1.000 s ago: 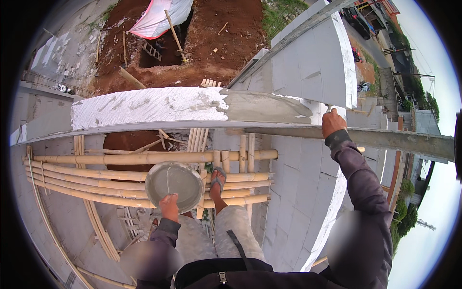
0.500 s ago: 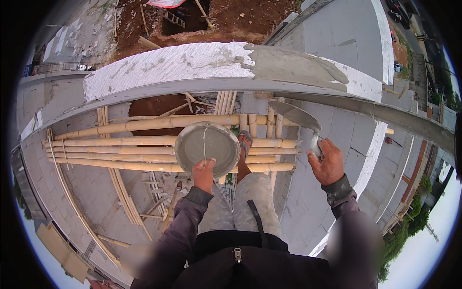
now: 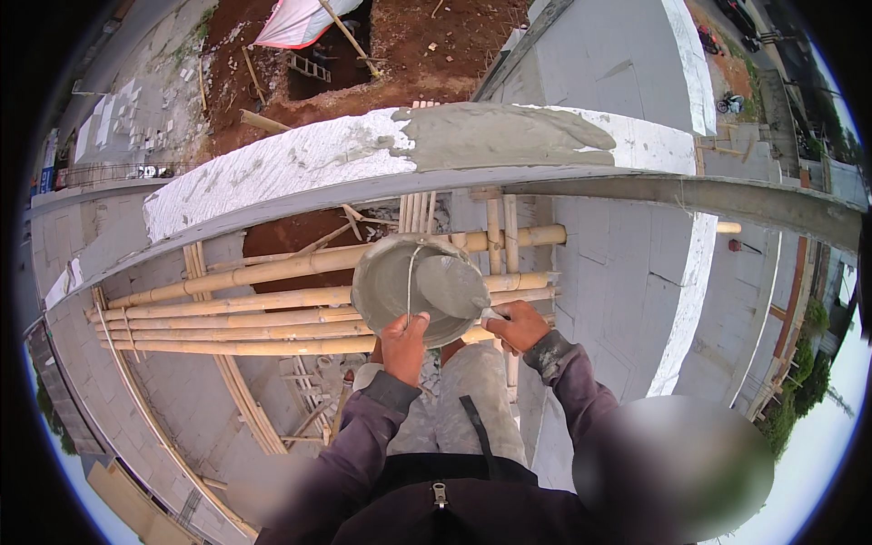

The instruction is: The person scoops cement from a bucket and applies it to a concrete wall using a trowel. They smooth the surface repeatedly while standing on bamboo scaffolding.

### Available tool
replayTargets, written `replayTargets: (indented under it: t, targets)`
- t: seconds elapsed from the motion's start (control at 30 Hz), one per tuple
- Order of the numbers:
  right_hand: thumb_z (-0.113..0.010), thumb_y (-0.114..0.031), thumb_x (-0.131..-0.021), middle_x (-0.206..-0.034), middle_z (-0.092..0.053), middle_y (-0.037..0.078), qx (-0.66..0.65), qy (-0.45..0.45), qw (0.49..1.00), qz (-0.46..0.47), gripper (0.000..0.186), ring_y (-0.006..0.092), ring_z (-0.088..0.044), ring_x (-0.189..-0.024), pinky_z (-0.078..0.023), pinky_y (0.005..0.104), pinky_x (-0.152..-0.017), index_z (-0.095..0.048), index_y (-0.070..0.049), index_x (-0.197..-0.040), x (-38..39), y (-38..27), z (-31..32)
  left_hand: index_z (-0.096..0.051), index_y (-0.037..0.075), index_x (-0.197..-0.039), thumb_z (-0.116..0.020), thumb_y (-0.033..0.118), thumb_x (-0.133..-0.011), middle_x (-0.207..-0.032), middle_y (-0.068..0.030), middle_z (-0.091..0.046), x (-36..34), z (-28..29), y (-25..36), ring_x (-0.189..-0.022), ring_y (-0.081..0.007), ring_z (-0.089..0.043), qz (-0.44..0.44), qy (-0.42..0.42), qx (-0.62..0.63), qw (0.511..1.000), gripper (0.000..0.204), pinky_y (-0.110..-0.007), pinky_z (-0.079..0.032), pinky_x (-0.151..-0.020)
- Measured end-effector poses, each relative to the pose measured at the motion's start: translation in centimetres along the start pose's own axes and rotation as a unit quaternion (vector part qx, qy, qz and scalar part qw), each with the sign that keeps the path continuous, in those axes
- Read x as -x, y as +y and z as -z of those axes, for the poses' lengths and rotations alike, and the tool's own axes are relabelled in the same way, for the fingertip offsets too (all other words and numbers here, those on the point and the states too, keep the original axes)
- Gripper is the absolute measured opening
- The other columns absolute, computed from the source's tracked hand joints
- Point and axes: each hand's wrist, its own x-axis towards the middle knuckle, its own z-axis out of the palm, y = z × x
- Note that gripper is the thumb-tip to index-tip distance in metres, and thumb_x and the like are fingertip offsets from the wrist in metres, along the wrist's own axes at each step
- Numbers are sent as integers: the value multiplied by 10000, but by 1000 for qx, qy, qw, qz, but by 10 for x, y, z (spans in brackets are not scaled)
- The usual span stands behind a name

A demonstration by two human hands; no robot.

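Note:
My left hand [image 3: 404, 345] is closed round the cord handle of a round mortar bucket [image 3: 368, 291], holding it up in front of my legs. Grey wet mortar coats the bucket's inside. My right hand [image 3: 517, 327] grips the short handle of a trowel [image 3: 451, 286], whose grey-smeared blade lies inside the bucket's mouth. Beyond the bucket runs a white block wall top [image 3: 282, 154]. A patch of grey mortar [image 3: 504, 134] covers its middle and right part.
Bamboo poles [image 3: 236, 313] form a scaffold platform beneath the bucket. A grey block wall [image 3: 618, 82] meets the far side at the right. Past the wall top, red soil [image 3: 418, 54] surrounds a dug pit [image 3: 331, 64] with a small ladder and a pale sheet.
My right hand has swung left and inward, bringing the trowel from beside the wall into the bucket. The bucket has shifted slightly right in view and tilted.

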Motion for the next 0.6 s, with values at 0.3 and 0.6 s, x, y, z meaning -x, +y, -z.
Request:
replayTargets:
  t: [0.3,0.6]
  targets:
    - [-662,-176,-779,-616,-518,110,236,406,853,228,196,225,-521,-537,-404,342,-497,-580,1,-800,108,-49,172,-522,91,-669,-597,187,-874,-583,95,-340,-17,-22,-13,-505,-20,-273,10,13,12,1000,238,-234,-220,-454]
    - [-681,-173,-756,-828,-541,129,370,507,737,250,233,347,-568,-681,-452,444,-581,-576,-32,-908,46,-51,201,-507,113,-652,-603,164,-857,-592,88,-360,-21,-10,-28,-504,-22,-277,5,57,38,998,232,-233,-226,-457]
